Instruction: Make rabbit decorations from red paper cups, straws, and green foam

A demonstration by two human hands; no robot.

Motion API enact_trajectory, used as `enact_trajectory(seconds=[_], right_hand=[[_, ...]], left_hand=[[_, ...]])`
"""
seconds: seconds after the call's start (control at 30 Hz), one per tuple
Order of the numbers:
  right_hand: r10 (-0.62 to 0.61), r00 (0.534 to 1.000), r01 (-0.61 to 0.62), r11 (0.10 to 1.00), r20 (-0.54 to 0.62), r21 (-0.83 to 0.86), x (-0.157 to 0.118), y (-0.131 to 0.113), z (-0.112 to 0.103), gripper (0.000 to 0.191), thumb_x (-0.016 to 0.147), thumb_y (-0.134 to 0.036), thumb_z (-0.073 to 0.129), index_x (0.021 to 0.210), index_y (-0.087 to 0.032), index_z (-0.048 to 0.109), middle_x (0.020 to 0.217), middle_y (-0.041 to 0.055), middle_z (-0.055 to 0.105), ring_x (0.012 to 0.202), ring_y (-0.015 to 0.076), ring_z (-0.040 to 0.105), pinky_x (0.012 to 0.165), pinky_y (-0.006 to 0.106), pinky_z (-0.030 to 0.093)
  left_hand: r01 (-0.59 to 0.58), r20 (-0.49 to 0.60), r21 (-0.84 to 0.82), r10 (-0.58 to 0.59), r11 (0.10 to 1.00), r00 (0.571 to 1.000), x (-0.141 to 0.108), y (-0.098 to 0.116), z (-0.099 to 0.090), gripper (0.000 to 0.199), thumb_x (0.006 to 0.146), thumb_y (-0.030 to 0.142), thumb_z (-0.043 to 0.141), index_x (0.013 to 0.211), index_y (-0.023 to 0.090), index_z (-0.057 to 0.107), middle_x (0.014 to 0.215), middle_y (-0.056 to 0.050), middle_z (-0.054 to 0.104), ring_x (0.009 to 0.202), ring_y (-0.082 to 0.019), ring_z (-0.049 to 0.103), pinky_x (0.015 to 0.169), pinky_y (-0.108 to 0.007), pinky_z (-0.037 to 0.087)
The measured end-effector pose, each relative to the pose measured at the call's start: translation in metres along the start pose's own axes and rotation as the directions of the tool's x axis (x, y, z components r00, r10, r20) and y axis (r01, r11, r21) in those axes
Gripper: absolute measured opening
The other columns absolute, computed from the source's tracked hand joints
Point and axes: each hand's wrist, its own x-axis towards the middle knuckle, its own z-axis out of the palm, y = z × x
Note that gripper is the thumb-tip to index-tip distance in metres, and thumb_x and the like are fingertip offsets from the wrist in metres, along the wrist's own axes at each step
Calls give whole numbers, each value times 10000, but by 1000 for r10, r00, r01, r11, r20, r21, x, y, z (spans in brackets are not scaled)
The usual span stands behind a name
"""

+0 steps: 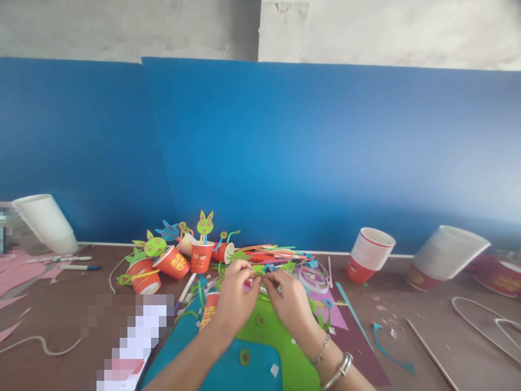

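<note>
My left hand (238, 290) and my right hand (290, 296) meet fingertip to fingertip above the craft pile. Both are closed in a pinch on a small yellow-green piece (259, 274), mostly covered by the fingers. Below them lie a green sheet (295, 358) and a blue sheet (220, 361), with a round green cutout (245, 357) bearing a dark centre on the blue one. A red paper cup (208, 312) lies partly behind my left forearm. Just beyond my right hand is a roll of clear tape (314, 278).
Red cups with paper animal faces, one with a green rabbit face (204, 224), stand or lie at back left. Drinking straws (271, 251) lie along the blue partition (285, 152). Stacked cups (372, 252), a wooden stick (431, 353) and a white cable (480, 320) are at right.
</note>
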Motion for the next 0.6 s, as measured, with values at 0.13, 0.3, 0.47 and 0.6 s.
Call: enact_trajectory(seconds=[0.13, 0.3, 0.47, 0.6], right_hand=[[-23, 999, 24, 999, 28, -45, 0, 0, 0, 203, 860, -208, 486, 715, -186, 628, 716, 50, 649, 682, 197, 571, 616, 272, 356], [-41, 999, 42, 998, 14, -44, 0, 0, -1, 213, 848, -176, 458, 707, -176, 618, 717, 53, 644, 684, 195, 568, 617, 268, 358], [-9, 998, 7, 1000, 67, 27, 2, 2, -4, 210, 851, -228, 475, 732, -179, 640, 721, 46, 656, 682, 193, 573, 618, 263, 365], [-1, 997, -3, 999, 75, 42, 3, 5, -3, 219, 840, -248, 484, 693, -183, 633, 705, 44, 654, 665, 188, 566, 602, 258, 358]], left_hand=[[-38, 4, 20, 38, 999, 999, -2, 0, 1, 142, 798, 155, 522, 667, 189, 564, 886, -60, 576, 883, -205, 557, 774, -321, 457], [-55, -16, 15, 56, 998, 998, -3, -1, 3, 141, 786, 131, 525, 657, 185, 550, 872, -57, 576, 869, -203, 557, 762, -327, 465], [-46, -5, 21, 46, 999, 999, -2, 0, 1, 134, 791, 133, 531, 668, 181, 559, 884, -57, 579, 868, -200, 561, 756, -321, 465], [-56, 4, 29, 56, 998, 998, -3, 1, 1, 141, 792, 117, 527, 668, 179, 553, 871, -54, 577, 860, -196, 557, 759, -316, 457]])
